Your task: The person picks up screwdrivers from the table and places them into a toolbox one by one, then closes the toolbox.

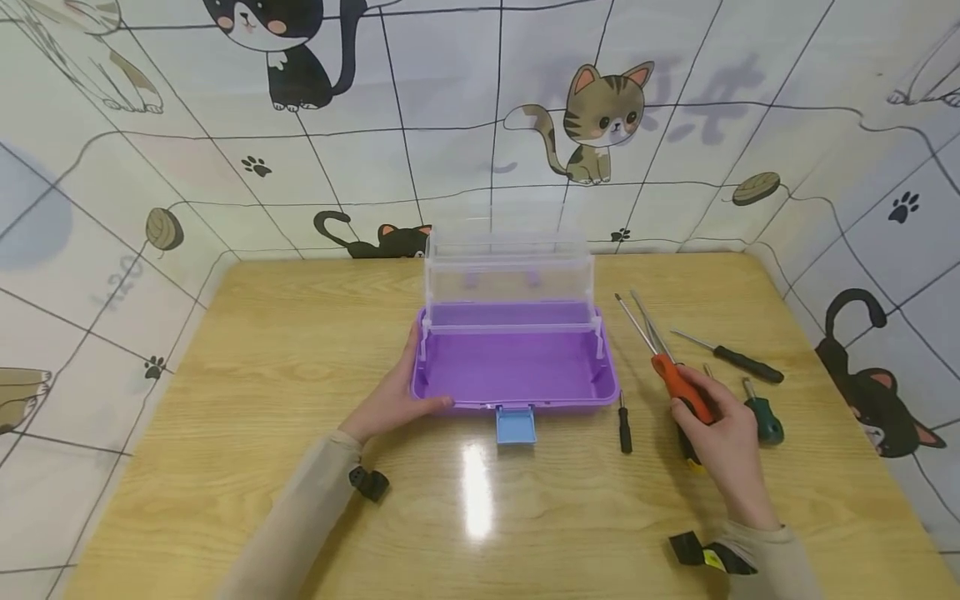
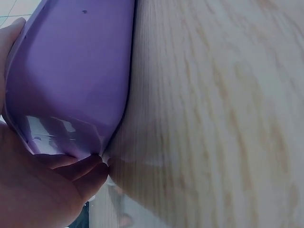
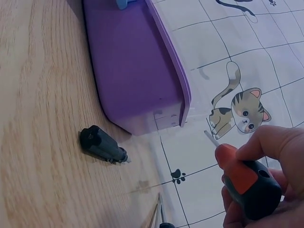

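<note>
A purple toolbox (image 1: 514, 367) stands open on the wooden table (image 1: 262, 358), its clear lid (image 1: 508, 267) raised at the back and a blue latch (image 1: 516, 427) hanging at the front. My left hand (image 1: 393, 398) holds the box's left front corner, seen close as the purple wall (image 2: 71, 71) with my fingers (image 2: 71, 171) against it. To the right of the box, my right hand (image 1: 722, 433) grips an orange-handled screwdriver (image 1: 678, 385); its orange and black handle (image 3: 247, 183) shows in my fingers, with the purple box (image 3: 135, 66) beyond.
Loose on the table right of the box lie a small black screwdriver (image 1: 624, 427), also seen as a black handle (image 3: 102, 144), a black-handled one (image 1: 731, 358), a green-handled one (image 1: 763, 417) and a bare shaft (image 1: 647, 321). Cat-patterned walls (image 1: 525, 125) enclose the table.
</note>
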`<state>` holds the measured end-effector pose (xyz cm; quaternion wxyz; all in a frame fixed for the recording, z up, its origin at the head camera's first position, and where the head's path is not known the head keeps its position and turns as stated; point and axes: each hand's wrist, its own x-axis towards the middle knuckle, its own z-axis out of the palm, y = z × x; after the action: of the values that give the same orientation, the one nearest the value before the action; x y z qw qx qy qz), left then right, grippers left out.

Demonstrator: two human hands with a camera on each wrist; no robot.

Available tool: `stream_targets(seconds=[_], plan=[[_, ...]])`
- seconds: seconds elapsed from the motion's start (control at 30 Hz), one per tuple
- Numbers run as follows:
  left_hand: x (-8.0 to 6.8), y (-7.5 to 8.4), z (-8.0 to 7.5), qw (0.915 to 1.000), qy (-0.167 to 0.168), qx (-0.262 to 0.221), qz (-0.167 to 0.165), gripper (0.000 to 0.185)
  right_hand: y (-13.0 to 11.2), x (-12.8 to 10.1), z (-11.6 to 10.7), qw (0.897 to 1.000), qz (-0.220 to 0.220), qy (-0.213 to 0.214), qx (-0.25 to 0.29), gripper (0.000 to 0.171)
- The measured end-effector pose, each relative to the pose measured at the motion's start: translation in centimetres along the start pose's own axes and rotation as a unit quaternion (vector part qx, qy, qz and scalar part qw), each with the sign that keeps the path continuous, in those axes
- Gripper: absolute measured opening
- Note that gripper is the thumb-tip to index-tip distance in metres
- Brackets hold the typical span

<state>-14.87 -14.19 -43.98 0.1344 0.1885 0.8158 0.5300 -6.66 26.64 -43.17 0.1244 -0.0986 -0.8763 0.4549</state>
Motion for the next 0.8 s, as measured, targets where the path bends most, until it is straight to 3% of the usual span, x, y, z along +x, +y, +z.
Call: stream_targets(seconds=[0.23, 0.57, 0.8], plan=[[0.7, -3.0, 0.4, 0.9998, 0.007, 0.016, -0.003, 0.127, -0.5, 0.0, 0.3, 1.000, 0.005, -0.003, -0.003, 0.045], [0.6, -3.0, 0.7, 0.9995, 0.013, 0.027, 0.000, 0.127, -0.3, 0.3, 0.4, 1.000, 0.018, -0.002, 0.020, 0.044], [0.6, -3.1, 0.6, 0.9996, 0.013, 0.026, 0.001, 0.127, -0.4, 0.6, 0.5, 1.000, 0.023, -0.017, 0.004, 0.042]])
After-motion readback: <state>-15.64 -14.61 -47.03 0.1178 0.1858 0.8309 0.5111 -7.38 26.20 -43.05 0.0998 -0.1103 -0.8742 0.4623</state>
